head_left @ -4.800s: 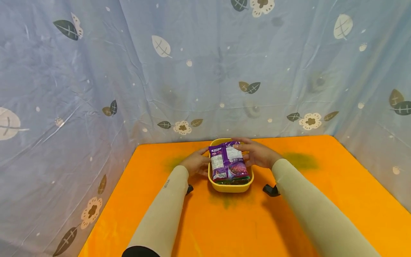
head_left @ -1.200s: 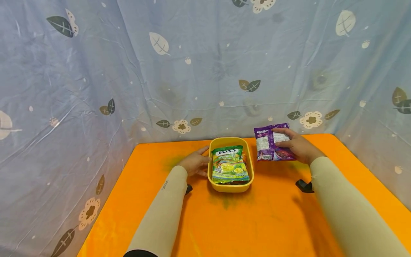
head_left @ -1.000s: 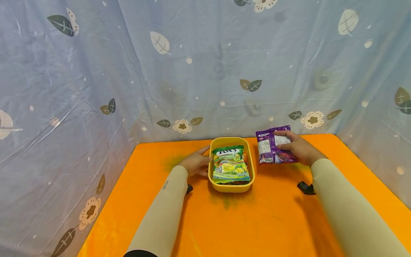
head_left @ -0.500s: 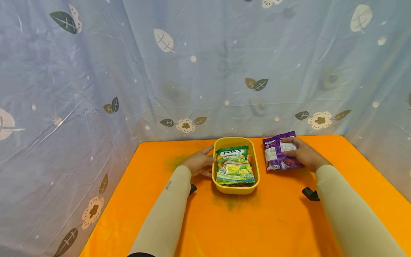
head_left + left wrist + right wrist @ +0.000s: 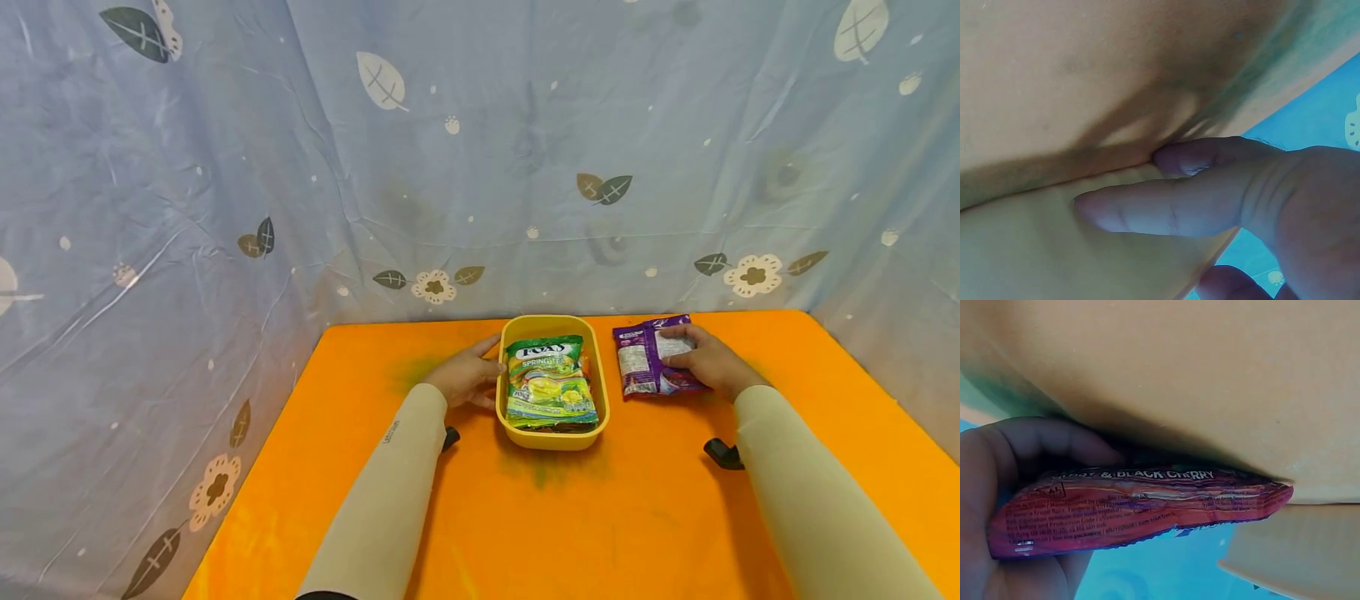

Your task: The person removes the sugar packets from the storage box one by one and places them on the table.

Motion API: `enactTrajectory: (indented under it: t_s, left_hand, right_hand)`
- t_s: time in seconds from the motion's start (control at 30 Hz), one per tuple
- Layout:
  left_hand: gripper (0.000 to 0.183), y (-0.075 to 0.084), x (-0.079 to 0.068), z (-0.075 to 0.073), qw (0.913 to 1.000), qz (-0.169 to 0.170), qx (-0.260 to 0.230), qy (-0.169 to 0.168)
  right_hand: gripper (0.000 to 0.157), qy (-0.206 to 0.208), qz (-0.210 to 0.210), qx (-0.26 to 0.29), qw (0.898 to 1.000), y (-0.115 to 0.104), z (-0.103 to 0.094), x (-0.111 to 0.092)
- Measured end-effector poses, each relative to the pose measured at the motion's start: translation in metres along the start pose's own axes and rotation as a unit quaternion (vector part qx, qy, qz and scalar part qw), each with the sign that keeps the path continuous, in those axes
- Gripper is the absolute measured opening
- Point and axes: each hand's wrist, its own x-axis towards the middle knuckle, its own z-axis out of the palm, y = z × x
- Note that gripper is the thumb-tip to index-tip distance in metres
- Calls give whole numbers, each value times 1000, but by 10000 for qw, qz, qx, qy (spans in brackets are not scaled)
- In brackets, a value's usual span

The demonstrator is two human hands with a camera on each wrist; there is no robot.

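My right hand pinches a purple candy bag by its right side, right of the yellow tub. In the right wrist view the bag's edge lies close along the orange surface, thumb on one face and fingers on the other. The yellow tub stands with a green candy bag marked Spring Tea on top and other packets partly hidden beneath. At the tub's left side is my left hand. In the left wrist view its straight fingers touch the tub's outer wall.
An orange table carries everything. Behind and at both sides hangs a blue curtain with leaves and flowers. Black wrist mounts stick out from both sleeves.
My right hand has lifted the purple candy bag out of the tub, carried it right and lowered it to the table, baring the green bag. My left hand has stayed at the tub.
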Motion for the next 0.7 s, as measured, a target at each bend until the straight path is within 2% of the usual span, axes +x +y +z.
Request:
enactTrajectory:
  t_s: [0.33, 0.53, 0.7]
  left_hand:
    - [70, -1, -1, 1, 10000, 49, -49, -59]
    - [69, -2, -1, 0, 9999, 70, -107, -109]
    - [69, -1, -2, 0, 9999, 82, -69, -107]
  right_hand:
    - [69, 116, 220, -330, 9991, -1, -7, -7]
    - [74, 28, 367, 408, 9985, 11, -16, -13]
    - [75, 43, 309, 554, 9980, 18, -23, -16]
